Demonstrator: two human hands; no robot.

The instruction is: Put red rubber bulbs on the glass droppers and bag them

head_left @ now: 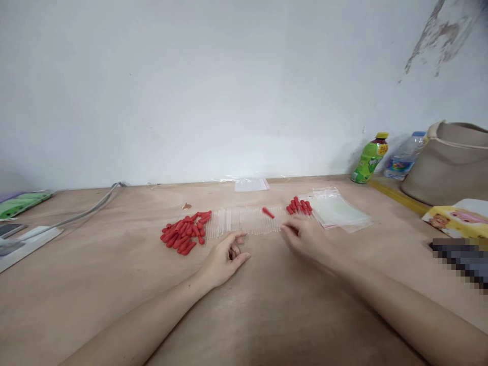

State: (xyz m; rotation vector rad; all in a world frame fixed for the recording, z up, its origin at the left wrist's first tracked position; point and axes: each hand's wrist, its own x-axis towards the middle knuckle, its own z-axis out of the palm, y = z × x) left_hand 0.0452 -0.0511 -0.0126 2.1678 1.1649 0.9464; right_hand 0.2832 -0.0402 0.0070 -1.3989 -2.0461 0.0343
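Note:
A row of thin clear dropper tubes (236, 220) lies side by side on the table. To its left is a loose heap of red rubber dropper bulbs (181, 232), and one more red bulb (268, 212) rests on the tubes toward the right. My left hand (227, 255) hovers in front of the row, thumb and fingers apart, holding nothing. My right hand (303, 234) is at the row's right end with thumb and forefinger close together; what is between them cannot be made out. Just beyond it sits a bunch of tubes capped with red bulbs (299, 205).
Clear zip bags (341, 209) lie right of the capped droppers, another bag (251, 185) by the wall. A green bottle (369, 158), a water bottle (404, 157) and a grey bucket (450, 162) stand back right. A grey cable (87, 209) runs at left.

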